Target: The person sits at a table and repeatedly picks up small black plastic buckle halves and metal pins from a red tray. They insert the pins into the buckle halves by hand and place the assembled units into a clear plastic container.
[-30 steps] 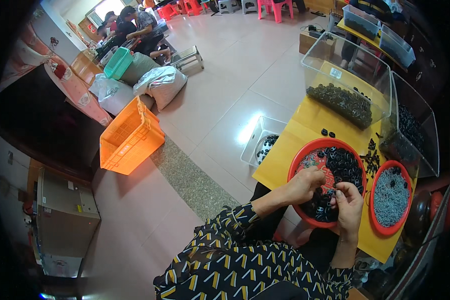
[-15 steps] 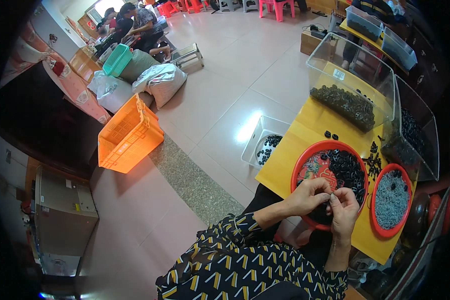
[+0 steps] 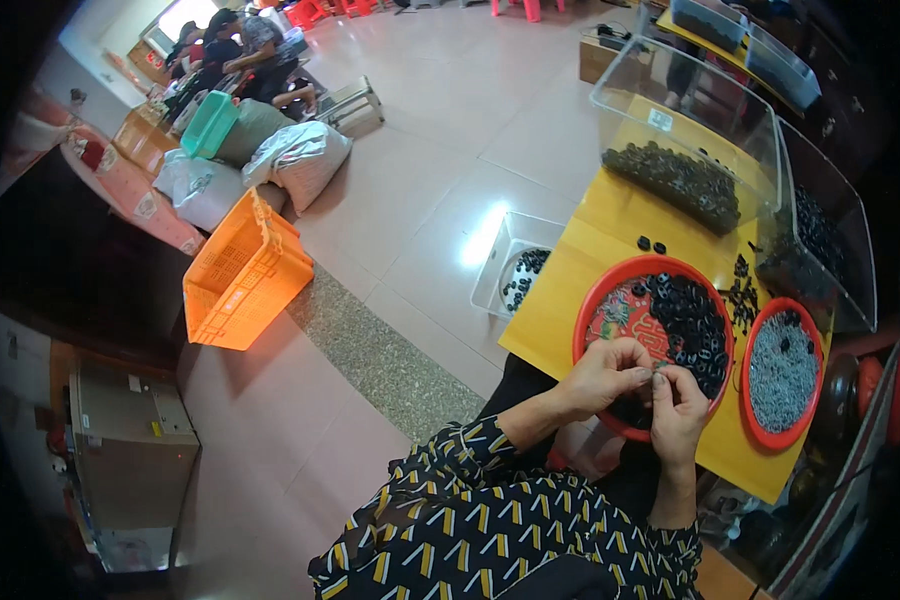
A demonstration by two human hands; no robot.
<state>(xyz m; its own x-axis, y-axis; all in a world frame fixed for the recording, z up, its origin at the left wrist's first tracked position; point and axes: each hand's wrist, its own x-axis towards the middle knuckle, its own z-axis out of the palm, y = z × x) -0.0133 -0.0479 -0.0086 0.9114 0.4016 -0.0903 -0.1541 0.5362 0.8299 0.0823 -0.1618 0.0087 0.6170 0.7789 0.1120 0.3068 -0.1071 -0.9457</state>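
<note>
Black parts (image 3: 695, 320), small and ring-like, heaped mostly over the right half of the round red tray (image 3: 660, 263), right of centre in the frame. Left hand (image 3: 602, 382) over the lower part of that tray, thumb and forefinger pinched closed; right hand (image 3: 678, 410) at its lower right rim, likewise pinched, fingertips meeting the left ones. Apart a second ago, with a gap between the two hands; together half a second ago, and together now. Reads as a change from separate handling to joint, close work at one small spot. Also shifted: the whole view, with the red tray and the pink stool (image 3: 532, 10) higher in the frame, probably from a tilt of the head.

Cannot tell a clamped piece from an empty pinch, with fingers covering the meeting point. Hidden too: part of the tray's patterned base, under both hands. Silvery pieces (image 3: 782, 378) in the smaller red tray (image 3: 770, 438) at the right, too fine to tell apart singly. Clear box (image 3: 685, 150) at upper right, contents dark and blurred through the wall. Pink stool cut off by the top edge; people (image 3: 260, 40) at upper left, small and indistinct.
</note>
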